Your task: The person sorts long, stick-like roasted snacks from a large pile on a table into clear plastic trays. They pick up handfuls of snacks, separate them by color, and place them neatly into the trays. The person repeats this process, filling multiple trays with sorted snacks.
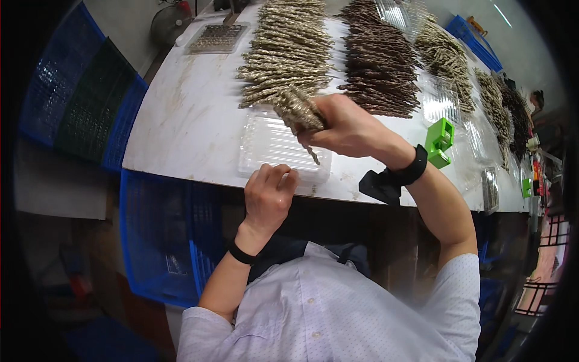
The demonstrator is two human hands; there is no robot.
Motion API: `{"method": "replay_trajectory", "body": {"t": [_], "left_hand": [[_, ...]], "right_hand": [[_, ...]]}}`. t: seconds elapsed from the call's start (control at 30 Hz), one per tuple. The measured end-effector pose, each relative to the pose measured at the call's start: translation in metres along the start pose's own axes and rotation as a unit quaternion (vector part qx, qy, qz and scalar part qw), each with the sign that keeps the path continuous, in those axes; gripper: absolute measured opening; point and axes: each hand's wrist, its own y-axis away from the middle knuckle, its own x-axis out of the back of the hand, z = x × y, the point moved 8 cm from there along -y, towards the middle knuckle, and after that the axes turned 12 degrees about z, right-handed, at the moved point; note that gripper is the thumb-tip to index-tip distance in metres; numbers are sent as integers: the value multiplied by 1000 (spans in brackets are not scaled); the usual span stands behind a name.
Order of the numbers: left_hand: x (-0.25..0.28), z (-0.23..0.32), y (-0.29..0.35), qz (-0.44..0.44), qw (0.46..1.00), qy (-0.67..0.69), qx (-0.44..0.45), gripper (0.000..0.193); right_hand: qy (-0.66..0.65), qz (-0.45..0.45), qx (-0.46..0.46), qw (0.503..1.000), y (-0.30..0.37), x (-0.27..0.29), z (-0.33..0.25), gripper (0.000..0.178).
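Note:
My right hand [356, 127] is closed around a bundle of pale tan twisted sticks [297, 110], held above the table. One stick pokes down below the rest of the bundle. Beneath it lies a clear ribbed plastic tray [256, 145] at the table's near edge. My left hand [269, 193] is at the tray's near rim, fingers curled in on it; the fingertips are partly hidden. Just beyond the tray is a wide pile of the same pale sticks [286, 51], and to its right a pile of dark brown sticks [380, 66].
A green tape dispenser [440, 143] stands right of my right forearm. More clear trays [440, 99] and pale sticks [446, 57] lie farther right. A filled clear box [217, 37] sits at the far left. Blue crates [160, 235] stand below and left of the white table [175, 114].

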Motion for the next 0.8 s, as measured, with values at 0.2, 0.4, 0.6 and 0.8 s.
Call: {"method": "replay_trajectory", "body": {"t": [0.2,0.4,0.6,0.8], "left_hand": [[3,-6,10,24,999,29,24,14],[6,-11,18,56,997,34,30,16],[4,-13,24,95,995,34,28,14],[10,-11,20,93,995,-4,32,16]], "right_hand": [[91,-97,13,991,-2,-47,11,23],[127,-132,36,982,-7,-71,19,25],[156,-164,48,973,-14,-93,19,27],[194,-161,58,966,-17,-100,25,29]]}}
